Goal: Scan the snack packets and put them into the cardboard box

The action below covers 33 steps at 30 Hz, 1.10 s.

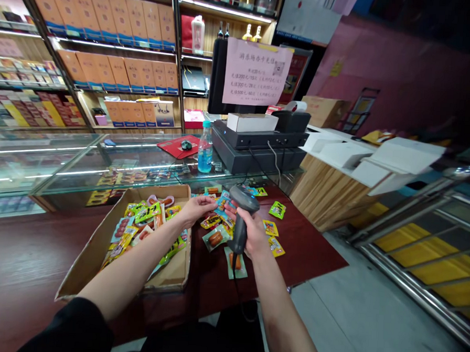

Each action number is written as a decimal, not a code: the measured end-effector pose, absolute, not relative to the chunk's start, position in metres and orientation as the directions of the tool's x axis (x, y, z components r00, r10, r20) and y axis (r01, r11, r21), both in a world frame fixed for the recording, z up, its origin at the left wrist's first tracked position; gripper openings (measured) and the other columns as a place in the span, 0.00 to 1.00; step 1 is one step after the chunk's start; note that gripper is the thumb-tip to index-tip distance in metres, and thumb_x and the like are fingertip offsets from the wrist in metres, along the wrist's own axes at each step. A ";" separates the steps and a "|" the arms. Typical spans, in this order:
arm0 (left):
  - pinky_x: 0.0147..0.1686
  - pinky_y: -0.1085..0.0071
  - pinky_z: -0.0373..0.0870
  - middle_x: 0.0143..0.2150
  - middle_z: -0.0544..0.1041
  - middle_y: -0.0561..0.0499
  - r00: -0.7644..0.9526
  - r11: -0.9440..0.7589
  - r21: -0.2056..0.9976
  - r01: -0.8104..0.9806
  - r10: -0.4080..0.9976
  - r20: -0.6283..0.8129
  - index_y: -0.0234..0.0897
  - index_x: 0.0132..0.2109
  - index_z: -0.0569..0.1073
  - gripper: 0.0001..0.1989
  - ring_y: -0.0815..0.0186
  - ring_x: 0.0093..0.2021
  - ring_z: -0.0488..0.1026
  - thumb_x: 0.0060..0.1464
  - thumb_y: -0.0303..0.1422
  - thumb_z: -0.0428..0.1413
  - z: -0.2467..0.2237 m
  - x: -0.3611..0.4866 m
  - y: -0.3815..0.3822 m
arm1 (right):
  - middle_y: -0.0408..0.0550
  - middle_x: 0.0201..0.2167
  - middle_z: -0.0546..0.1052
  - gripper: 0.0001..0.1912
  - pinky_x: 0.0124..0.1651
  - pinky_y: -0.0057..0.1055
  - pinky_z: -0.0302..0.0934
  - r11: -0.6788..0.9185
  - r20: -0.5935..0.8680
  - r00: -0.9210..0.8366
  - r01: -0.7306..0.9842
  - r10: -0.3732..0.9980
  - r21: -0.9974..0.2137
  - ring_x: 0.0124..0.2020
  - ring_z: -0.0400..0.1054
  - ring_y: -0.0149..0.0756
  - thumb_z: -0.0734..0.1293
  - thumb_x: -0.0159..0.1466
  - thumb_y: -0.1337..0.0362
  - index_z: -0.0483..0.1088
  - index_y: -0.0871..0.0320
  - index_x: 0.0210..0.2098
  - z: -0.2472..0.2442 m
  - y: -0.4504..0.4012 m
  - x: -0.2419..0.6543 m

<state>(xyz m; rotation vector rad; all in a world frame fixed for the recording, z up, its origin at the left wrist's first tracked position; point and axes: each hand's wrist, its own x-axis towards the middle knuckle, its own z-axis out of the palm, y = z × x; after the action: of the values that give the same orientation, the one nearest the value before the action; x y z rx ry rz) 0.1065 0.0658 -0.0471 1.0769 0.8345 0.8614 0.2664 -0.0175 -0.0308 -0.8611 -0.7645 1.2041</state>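
My right hand (254,235) is wrapped round the handle of a dark grey barcode scanner (240,231), its head tilted up and its cable hanging down. My left hand (197,211) is over the right rim of a shallow cardboard box (185,278), thumb and fingertips pinched together. A blue snack packet (222,200) is close to those fingertips; whether they hold anything is hidden. Packaged sausages and bright snack packets (148,213) fill the box. More lie loose on the table right of it, among them a sausage packet (216,239) and a green packet (277,210).
A glass display counter (74,162) runs behind the dark red table (309,258). On it stand a blue drink bottle (205,151), a mouse (186,144) on a red pad, and a monitor (218,75) above a cash drawer (256,151). A metal railing (411,280) is at the right.
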 end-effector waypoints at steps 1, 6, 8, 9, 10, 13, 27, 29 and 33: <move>0.37 0.70 0.73 0.29 0.76 0.51 0.424 0.255 0.949 -0.188 0.892 -0.156 0.31 0.32 0.72 0.18 0.70 0.30 0.74 0.38 0.37 0.68 -0.046 0.106 0.067 | 0.48 0.35 0.80 0.15 0.47 0.40 0.70 0.120 0.041 0.193 -0.417 0.980 -0.901 0.43 0.75 0.46 0.72 0.53 0.58 0.73 0.58 0.37 -0.030 -0.019 0.266; 0.33 0.66 0.77 0.32 0.75 0.50 0.369 0.248 0.950 -0.187 0.915 -0.166 0.32 0.35 0.72 0.17 0.68 0.31 0.74 0.42 0.37 0.66 -0.036 0.095 0.075 | 0.48 0.30 0.80 0.17 0.25 0.33 0.69 0.005 0.005 0.128 -0.001 0.992 -1.000 0.29 0.76 0.43 0.68 0.56 0.54 0.71 0.57 0.42 -0.041 -0.034 0.269; 0.29 0.67 0.77 0.32 0.74 0.51 0.367 0.228 0.963 -0.144 0.916 -0.162 0.32 0.36 0.72 0.16 0.69 0.29 0.73 0.43 0.38 0.65 -0.033 0.089 0.079 | 0.46 0.24 0.78 0.17 0.21 0.32 0.66 0.000 0.019 0.105 0.185 0.994 -0.983 0.21 0.73 0.39 0.66 0.58 0.54 0.71 0.57 0.42 -0.048 -0.041 0.270; 0.27 0.69 0.76 0.31 0.74 0.51 0.368 0.215 0.970 -0.112 0.916 -0.161 0.32 0.36 0.72 0.16 0.70 0.27 0.72 0.44 0.39 0.65 -0.032 0.086 0.080 | 0.45 0.22 0.77 0.16 0.21 0.32 0.65 0.012 0.041 0.103 0.261 0.994 -0.965 0.19 0.72 0.39 0.66 0.58 0.54 0.72 0.57 0.41 -0.052 -0.045 0.271; 0.25 0.71 0.75 0.30 0.73 0.51 0.364 0.204 0.976 -0.077 0.917 -0.163 0.33 0.36 0.72 0.16 0.71 0.26 0.71 0.44 0.39 0.64 -0.031 0.083 0.082 | 0.46 0.21 0.77 0.15 0.23 0.32 0.66 0.033 0.073 0.109 0.325 0.991 -0.945 0.20 0.72 0.39 0.66 0.58 0.54 0.72 0.57 0.40 -0.054 -0.048 0.271; 0.23 0.75 0.70 0.27 0.72 0.53 0.331 0.173 0.985 0.013 0.929 -0.167 0.34 0.35 0.70 0.15 0.72 0.23 0.70 0.45 0.39 0.63 -0.028 0.076 0.085 | 0.49 0.28 0.79 0.14 0.32 0.34 0.68 0.106 0.195 0.145 0.472 0.970 -0.875 0.30 0.75 0.43 0.67 0.56 0.55 0.73 0.57 0.38 -0.059 -0.054 0.270; 0.40 0.69 0.69 0.30 0.79 0.50 0.443 0.206 0.978 0.010 0.876 -0.189 0.31 0.37 0.76 0.26 0.68 0.31 0.74 0.27 0.35 0.71 -0.029 0.067 0.093 | 0.51 0.37 0.80 0.15 0.44 0.37 0.67 0.131 0.240 0.128 0.556 0.962 -0.821 0.41 0.74 0.45 0.68 0.57 0.57 0.74 0.57 0.41 -0.062 -0.053 0.265; 0.40 0.69 0.68 0.30 0.79 0.51 0.460 0.200 0.980 0.015 0.869 -0.184 0.31 0.36 0.77 0.25 0.68 0.30 0.74 0.27 0.35 0.71 -0.030 0.068 0.093 | 0.51 0.37 0.80 0.16 0.44 0.38 0.67 0.136 0.244 0.129 0.549 0.961 -0.824 0.41 0.74 0.46 0.68 0.56 0.57 0.75 0.57 0.42 -0.062 -0.053 0.266; 0.39 0.69 0.69 0.29 0.79 0.50 0.472 0.176 0.984 0.033 0.865 -0.171 0.32 0.36 0.78 0.22 0.67 0.30 0.74 0.30 0.36 0.70 -0.032 0.068 0.093 | 0.51 0.37 0.81 0.15 0.45 0.39 0.67 0.144 0.247 0.131 0.523 0.960 -0.840 0.42 0.74 0.46 0.68 0.56 0.57 0.75 0.57 0.40 -0.061 -0.053 0.267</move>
<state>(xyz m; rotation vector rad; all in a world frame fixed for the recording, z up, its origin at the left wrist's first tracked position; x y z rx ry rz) 0.0678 0.0931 -0.0315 1.2643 0.9145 0.7230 0.2673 -0.0530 -0.0614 -1.5025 -1.5156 0.6081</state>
